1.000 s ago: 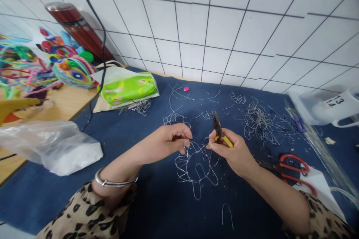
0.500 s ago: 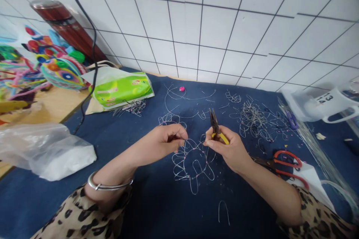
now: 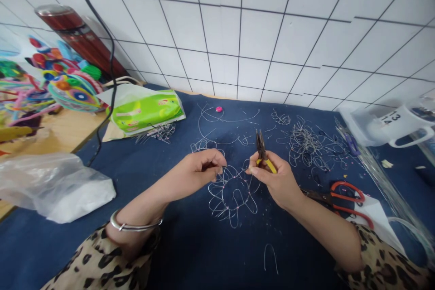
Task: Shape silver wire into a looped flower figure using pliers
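Between my hands hangs a wire flower frame [image 3: 222,197], a ring with looped petals and small pink beads. My left hand [image 3: 200,170] pinches it at the upper left edge. With thumb and forefinger my right hand [image 3: 272,179] grips its upper right side, and the same hand holds yellow-handled pliers [image 3: 261,147] in the palm, jaws pointing up. Behind my left hand lies another looped wire piece [image 3: 207,146], partly covered. A bent U-shaped wire [image 3: 271,253] rests on the dark blue cloth in front of me.
Red-handled scissors [image 3: 346,197] lie beside my right forearm. Tangled wire [image 3: 304,142] is piled at the back right, near a white pitcher [image 3: 401,127]. On the left are a green tissue pack [image 3: 146,111], a plastic bag [image 3: 64,186] and a red flask [image 3: 78,36]. A black cable [image 3: 112,59] hangs down.
The wire flower has tilted slightly, its lower petal loops sitting a little higher. Both hands keep their grip with hardly any movement. The camera view has shifted a little.
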`<control>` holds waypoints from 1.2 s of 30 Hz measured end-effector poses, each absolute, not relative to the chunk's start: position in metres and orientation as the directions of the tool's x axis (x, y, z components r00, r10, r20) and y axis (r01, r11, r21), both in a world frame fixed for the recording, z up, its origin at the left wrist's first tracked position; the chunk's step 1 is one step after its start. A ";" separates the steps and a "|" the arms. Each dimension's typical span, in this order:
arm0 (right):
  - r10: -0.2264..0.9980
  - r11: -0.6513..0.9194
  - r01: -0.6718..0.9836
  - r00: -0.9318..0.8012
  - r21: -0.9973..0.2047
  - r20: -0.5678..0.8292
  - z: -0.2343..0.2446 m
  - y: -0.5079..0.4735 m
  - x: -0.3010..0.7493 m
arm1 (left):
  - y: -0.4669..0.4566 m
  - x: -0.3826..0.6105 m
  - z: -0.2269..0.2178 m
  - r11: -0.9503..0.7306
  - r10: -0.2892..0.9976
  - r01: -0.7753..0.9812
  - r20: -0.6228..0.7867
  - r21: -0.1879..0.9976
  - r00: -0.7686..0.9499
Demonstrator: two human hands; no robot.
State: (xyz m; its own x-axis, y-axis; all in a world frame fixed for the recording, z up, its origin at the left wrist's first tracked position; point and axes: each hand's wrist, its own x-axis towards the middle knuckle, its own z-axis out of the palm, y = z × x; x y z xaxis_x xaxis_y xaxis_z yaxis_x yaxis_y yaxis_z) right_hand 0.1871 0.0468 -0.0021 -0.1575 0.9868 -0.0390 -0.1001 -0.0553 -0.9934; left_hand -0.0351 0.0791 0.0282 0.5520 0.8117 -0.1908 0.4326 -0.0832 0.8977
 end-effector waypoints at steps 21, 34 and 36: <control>0.990 -0.104 -0.202 -0.116 -0.974 -0.081 -0.006 0.048 0.184 | 0.082 -0.034 0.022 -0.001 0.808 0.321 -0.189 0.947 0.558; 0.993 -0.102 -0.198 -0.084 -0.975 -0.087 -0.006 0.047 0.184 | 0.080 -0.035 0.028 -0.002 0.780 0.348 -0.217 0.937 0.588; 0.993 -0.102 -0.205 -0.080 -0.973 -0.087 -0.006 0.047 0.184 | 0.080 -0.035 0.028 -0.012 0.777 0.342 -0.207 0.940 0.595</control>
State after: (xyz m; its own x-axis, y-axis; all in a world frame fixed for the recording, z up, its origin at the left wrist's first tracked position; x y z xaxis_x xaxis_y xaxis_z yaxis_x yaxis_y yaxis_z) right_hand 0.1838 0.0471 -0.0061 -0.0801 0.9930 -0.0873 -0.2047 -0.1021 -0.9735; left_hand -0.0345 0.0798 0.0283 0.5948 0.7769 -0.2067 0.3417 -0.0116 0.9397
